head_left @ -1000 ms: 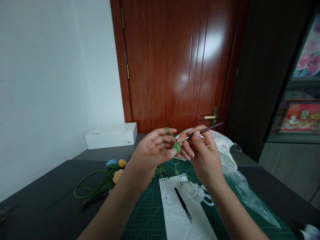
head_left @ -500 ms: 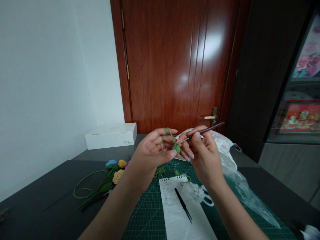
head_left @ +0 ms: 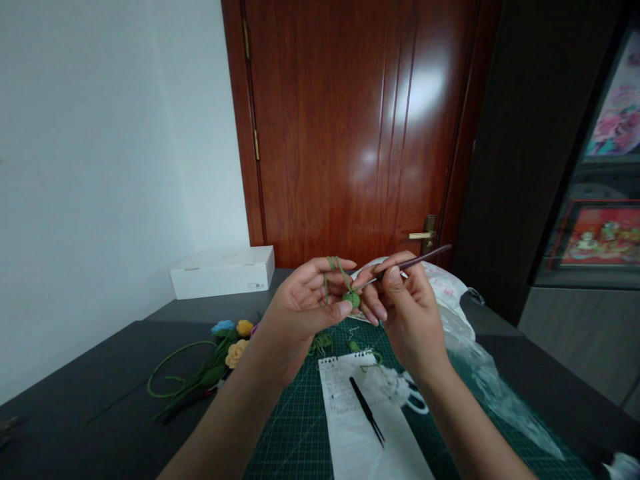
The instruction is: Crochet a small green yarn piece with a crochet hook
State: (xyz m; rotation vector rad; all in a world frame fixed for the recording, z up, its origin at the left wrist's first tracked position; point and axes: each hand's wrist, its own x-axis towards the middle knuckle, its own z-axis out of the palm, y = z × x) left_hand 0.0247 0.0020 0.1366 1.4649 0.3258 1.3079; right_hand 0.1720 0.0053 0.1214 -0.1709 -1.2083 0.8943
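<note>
Between the thumb and fingers of my left hand (head_left: 313,297) is a small rounded green crochet piece (head_left: 353,299). Green yarn (head_left: 341,272) wraps round the raised index finger of that hand and runs down to the piece. My right hand (head_left: 407,300) grips a crochet hook (head_left: 414,261) by its dark handle, pen-like. The hook's thin metal shaft points left and reaches the top edge of the piece; its very tip is too small to make out. Both hands are closed and held above the table, close together.
Below lie a green cutting mat (head_left: 285,427), a written notebook sheet (head_left: 350,427), black tweezers (head_left: 367,412) and white fluffy stuffing (head_left: 390,385) beside white-handled scissors (head_left: 416,402). Crochet flowers (head_left: 237,353) lie left, a white box (head_left: 223,273) behind, a plastic bag (head_left: 493,373) right.
The hook has shifted very slightly to the right, and the green piece has turned or dropped a little in my left fingers. Everything on the table stays put.
</note>
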